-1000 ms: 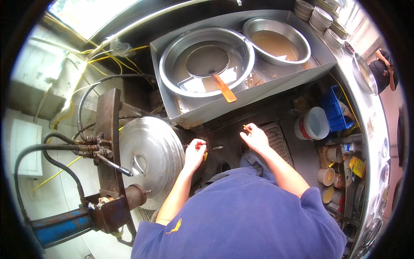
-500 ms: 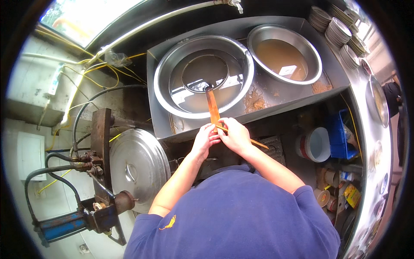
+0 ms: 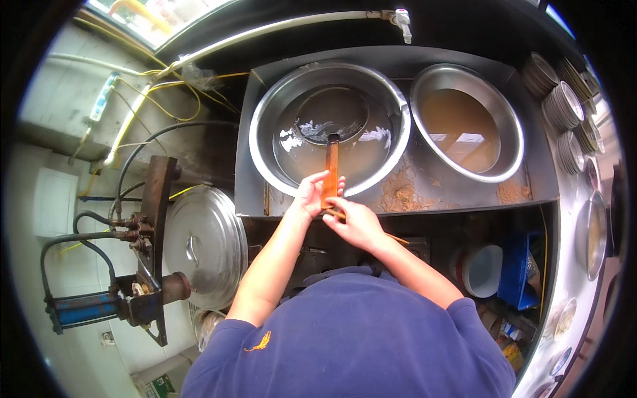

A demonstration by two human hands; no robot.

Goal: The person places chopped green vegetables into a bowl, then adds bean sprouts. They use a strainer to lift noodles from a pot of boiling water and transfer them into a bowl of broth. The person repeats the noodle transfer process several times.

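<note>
Ahead, an orange handle [image 3: 332,162] points away into a metal basin [image 3: 257,142]; the left hand [image 3: 312,194] grips it, while the right hand [image 3: 358,224], at its near end, pinches a thin stick [image 3: 398,239].

You've got a grey metal counter [image 3: 474,194] w/ raised edges. Lg round metal basin [image 3: 263,129] sits nr its L edge; smaller metal basin [image 3: 510,129] nr R edge, just beside. Brown residue [image 3: 401,192] lies btwn them, toward your edge; 2nd brown patch [image 3: 514,192] in your R corner.
</note>
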